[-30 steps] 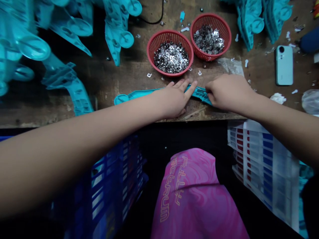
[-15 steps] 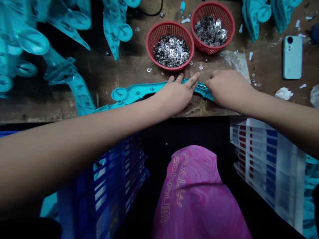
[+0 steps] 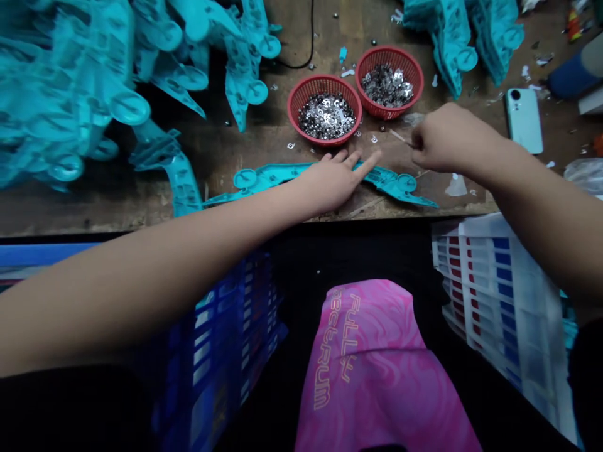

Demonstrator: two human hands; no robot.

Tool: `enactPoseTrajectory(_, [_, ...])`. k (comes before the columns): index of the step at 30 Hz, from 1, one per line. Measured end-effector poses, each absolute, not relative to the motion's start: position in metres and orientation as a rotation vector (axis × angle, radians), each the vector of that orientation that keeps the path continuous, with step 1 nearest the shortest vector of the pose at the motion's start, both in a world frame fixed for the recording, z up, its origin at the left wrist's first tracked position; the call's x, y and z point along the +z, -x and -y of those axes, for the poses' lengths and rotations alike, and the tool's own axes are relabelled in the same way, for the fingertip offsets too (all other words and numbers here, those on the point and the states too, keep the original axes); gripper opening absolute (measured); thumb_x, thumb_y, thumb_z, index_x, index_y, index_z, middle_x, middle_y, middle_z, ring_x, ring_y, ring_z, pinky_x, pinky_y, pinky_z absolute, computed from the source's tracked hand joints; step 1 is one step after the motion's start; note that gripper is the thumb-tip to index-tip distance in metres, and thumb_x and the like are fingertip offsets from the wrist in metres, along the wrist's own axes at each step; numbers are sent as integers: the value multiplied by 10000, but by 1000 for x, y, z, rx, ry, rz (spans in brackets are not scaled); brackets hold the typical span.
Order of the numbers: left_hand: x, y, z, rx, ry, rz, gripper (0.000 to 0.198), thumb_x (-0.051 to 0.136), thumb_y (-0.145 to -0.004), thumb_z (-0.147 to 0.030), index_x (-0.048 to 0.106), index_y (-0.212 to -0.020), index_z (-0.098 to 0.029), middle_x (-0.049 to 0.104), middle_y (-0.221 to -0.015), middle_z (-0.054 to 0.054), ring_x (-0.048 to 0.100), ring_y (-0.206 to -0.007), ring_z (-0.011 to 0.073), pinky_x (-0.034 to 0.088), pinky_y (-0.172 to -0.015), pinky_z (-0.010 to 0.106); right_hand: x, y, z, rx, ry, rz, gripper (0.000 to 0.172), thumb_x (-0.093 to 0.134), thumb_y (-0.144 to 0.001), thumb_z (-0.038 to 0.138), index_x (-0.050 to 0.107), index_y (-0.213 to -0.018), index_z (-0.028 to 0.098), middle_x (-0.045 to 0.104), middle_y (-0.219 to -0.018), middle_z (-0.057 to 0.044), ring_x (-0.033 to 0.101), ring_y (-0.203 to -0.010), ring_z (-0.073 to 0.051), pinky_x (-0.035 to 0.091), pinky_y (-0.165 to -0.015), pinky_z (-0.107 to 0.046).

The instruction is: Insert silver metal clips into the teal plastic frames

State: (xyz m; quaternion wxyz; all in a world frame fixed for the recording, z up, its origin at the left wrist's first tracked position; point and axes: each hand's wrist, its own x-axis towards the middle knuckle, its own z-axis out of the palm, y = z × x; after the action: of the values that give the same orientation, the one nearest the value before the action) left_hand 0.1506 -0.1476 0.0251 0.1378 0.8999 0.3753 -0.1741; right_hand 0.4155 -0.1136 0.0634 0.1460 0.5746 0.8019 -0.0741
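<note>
My left hand [image 3: 332, 178] lies over the middle of a long, curved turquoise plastic part [image 3: 273, 176] near the table's front edge. Its fingers are stretched out and spread, the palm hiding the part's centre. Beyond the part's right end, my right hand [image 3: 450, 139] is closed and raised clear of it. A thin, pale strip [image 3: 400, 136] pokes out leftward from its fingers; what kind of thing it is does not show. Just behind the left hand stands a red basket [image 3: 324, 140] of small metal clips, with a second red basket [image 3: 388, 113] of shiny metal pieces beside it.
Turquoise parts [image 3: 70, 107] are heaped at the left, with more stacked parts [image 3: 443, 44] at the back right. A phone [image 3: 524, 119] lies on the right of the table [image 3: 254, 141]. Below its edge stand a blue crate [image 3: 221, 339] and a white crate [image 3: 527, 301].
My right hand has lifted off the turquoise part and moved right, with the pale strip now showing in its fingers. My left hand stays on the part. The view has shifted.
</note>
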Motion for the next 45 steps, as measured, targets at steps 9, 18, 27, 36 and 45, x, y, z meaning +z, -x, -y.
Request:
enactPoseTrajectory(9, [10,-147,143,-501,-2514,-1045,951,526,-1192,-120,272,-2108,-154,167,-2179,303,226,-2041,559,333,-1603,828,81,-389,128,-752,-1746,-2436,328,723,-1203,387,910,-1378,183,951,-1221,-197,799,-1126,-341,547,-1010,-433])
enactPoseTrajectory(18, [-14,-139,145,-493,-2424,-1042,1087,602,-1104,-162,191,-2108,-93,-67,-2203,263,-67,-2044,617,155,-1621,910,74,-380,130,-535,-1678,-2441,528,722,-1153,470,943,-1575,243,962,-1261,-190,874,-1167,-458,653,-996,-555])
enactPoseTrajectory(27, [3,-138,141,-390,-2385,-1055,906,510,-1252,-369,273,-2052,-16,242,-2140,380,236,-2028,593,343,-1600,792,70,-379,135,-528,-1532,-2439,387,694,-1157,322,941,-1416,176,933,-1203,-194,839,-1101,-392,562,-983,-459])
enactPoseTrajectory(36, [38,-140,116,-430,-2467,-1197,682,797,-1165,-463,756,-1766,-145,904,-1507,243,880,-1398,431,689,-1175,477,46,-411,97,-333,-1680,-2306,364,692,-1213,372,944,-1362,155,922,-1258,-250,776,-1165,-416,538,-1034,-485])
enactPoseTrajectory(45, [28,-145,119,-317,-2543,-1155,517,791,-1135,-381,921,-1580,-153,934,-1391,217,835,-1451,440,665,-1214,488,47,-361,123,-482,-1419,-2452,437,639,-1103,233,994,-1354,184,960,-1278,-177,826,-1159,-374,557,-1012,-444])
